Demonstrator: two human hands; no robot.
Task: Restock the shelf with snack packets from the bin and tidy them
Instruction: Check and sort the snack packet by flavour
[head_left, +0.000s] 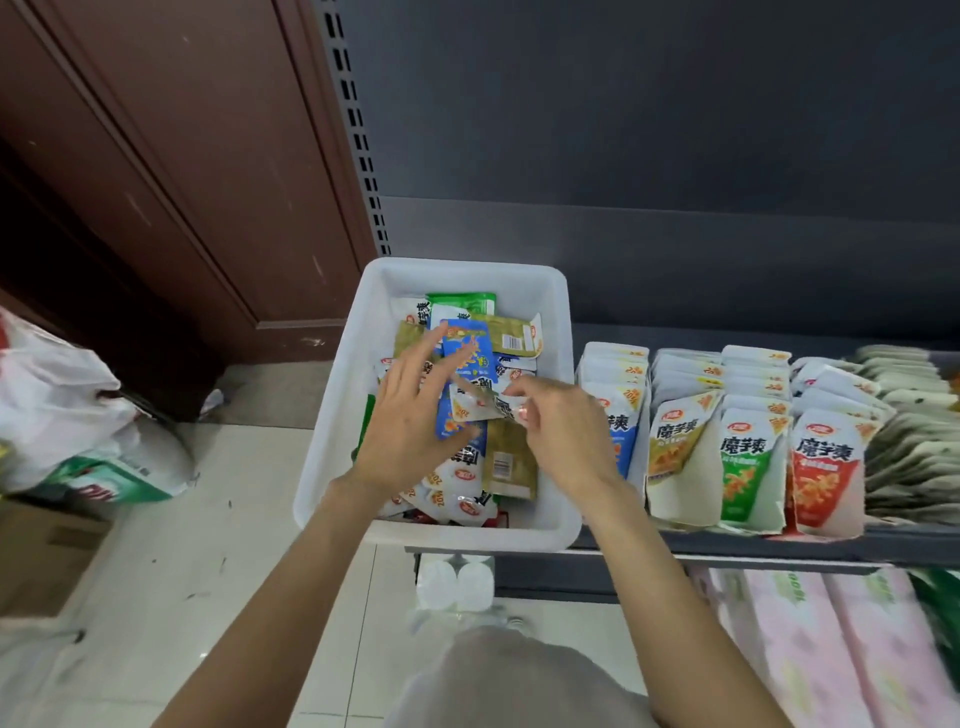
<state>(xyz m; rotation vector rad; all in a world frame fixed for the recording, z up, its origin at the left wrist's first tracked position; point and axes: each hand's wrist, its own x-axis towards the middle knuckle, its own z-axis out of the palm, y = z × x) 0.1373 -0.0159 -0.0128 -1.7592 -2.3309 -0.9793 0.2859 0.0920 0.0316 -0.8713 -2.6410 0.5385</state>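
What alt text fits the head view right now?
Over a white bin of mixed snack packets, the right hand pinches a small packet while the open left hand hovers beside it; upright packet rows fill the shelf to the right.

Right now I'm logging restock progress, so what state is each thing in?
Bin: on the shelf's left end, holding jumbled packets.
Left hand: open, fingers spread over the bin.
Right hand: pinching a white packet above the bin.
Shelf: rows of packets standing upright, front ones leaning a bit.
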